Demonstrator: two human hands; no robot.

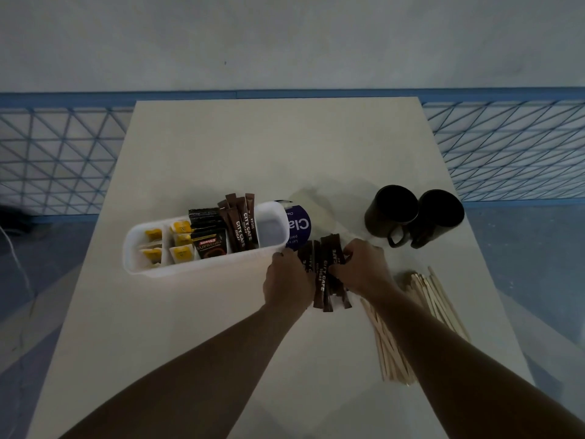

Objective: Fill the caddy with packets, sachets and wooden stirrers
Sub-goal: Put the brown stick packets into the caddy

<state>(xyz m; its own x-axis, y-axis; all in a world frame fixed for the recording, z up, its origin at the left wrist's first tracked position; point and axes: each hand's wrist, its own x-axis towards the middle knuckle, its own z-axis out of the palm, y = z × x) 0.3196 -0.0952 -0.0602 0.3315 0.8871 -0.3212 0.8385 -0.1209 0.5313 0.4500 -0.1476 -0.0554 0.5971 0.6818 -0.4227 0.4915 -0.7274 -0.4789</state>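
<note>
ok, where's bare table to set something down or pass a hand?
Free: the whole far half of the table beyond the caddy and mugs; the near-left patch in front of the caddy. Crowded: centre-right, where the left hand and right hand hold sugar sachets between caddy, mugs and stirrers.

Far half of the table [253, 147] and the near-left area in front of the caddy [205, 267] are open. Caddy's right-end compartment [270, 229] is clear from above, hemmed by upright sugar sticks [240, 223] on its left and a purple-labelled tub [299, 228] just behind. Right side crowded: two black mugs [391, 213], stirrer pile [427, 296] nearer, plus left hand [288, 280] and right hand [361, 267] gripping loose sugar sticks [323, 270] beside the caddy's right end.
</note>
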